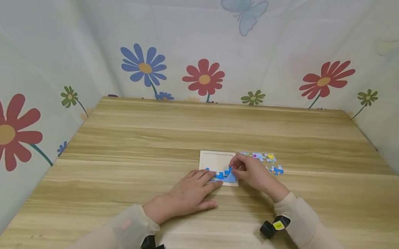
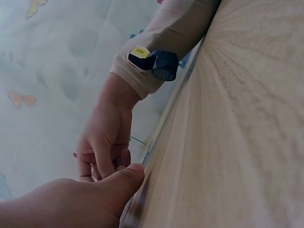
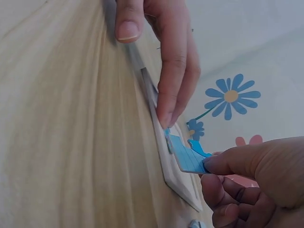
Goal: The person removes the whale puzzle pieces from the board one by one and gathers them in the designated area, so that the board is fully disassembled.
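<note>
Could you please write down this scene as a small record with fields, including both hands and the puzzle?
Left hand: the left hand rests with its fingertips at the tray's near side
Right hand: the right hand pinches a blue jigsaw piece
Piece seated: cannot tell
Tray: jigsaw tray, partly filled, blue pieces along the near side
Loose items: loose jigsaw pieces, right of the tray
Surface: wood-grain table
Background: white backdrop with printed flowers and butterfly
</note>
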Demonstrator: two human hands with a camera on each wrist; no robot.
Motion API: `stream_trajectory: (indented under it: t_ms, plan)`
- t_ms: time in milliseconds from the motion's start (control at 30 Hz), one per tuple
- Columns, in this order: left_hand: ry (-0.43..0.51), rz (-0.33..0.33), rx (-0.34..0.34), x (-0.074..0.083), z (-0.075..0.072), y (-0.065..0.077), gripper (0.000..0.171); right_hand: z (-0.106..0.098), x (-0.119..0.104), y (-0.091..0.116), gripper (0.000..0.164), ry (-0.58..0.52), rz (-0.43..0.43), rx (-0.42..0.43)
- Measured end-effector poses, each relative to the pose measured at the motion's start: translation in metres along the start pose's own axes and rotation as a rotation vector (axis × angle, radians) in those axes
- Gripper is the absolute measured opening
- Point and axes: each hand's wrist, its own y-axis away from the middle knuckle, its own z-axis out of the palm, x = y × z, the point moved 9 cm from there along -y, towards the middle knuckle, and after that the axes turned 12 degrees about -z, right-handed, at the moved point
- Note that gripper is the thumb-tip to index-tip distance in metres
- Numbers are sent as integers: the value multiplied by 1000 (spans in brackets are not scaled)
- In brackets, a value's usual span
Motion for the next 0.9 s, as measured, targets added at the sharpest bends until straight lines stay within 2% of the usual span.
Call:
stream_trajectory:
  t_ms: [367, 500, 900]
  plan:
    - [-2, -2, -5, 0, 1, -1, 60, -23, -5, 2, 7, 5, -15, 12]
    - [-4, -9, -17, 0, 3, -2, 60, -30, -8, 1, 8, -3, -7, -11]
    - [6, -3, 6, 0, 3, -1, 59, -50, -9, 6, 7, -19, -7, -76]
